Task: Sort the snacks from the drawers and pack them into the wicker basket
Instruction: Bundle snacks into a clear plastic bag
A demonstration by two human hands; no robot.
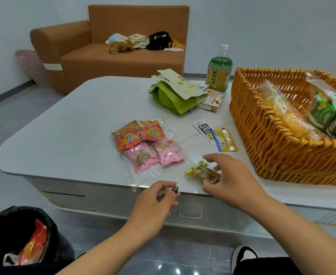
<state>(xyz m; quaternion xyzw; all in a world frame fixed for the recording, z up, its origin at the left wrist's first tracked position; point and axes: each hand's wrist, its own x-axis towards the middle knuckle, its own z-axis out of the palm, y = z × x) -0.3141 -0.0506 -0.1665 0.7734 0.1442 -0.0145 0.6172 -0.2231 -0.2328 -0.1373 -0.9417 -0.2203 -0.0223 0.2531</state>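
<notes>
small snack going up off the table edge

yellow-green snack packet (201, 171) at the near table (54, 135) edge, my right hand (228, 179) pinching it; left hand (155, 201) holds a small dark piece. i'd lift clear, then drop into the wicker basket (262, 139) just right.

A brown sofa (123, 54) stands against the far wall, with a plush toy (120, 46) and a black bag (158, 41) on its seat. A pink laundry basket (32, 67) sits beside its arm. A black-lined bin (22, 241) holds wrappers near the floor.
</notes>
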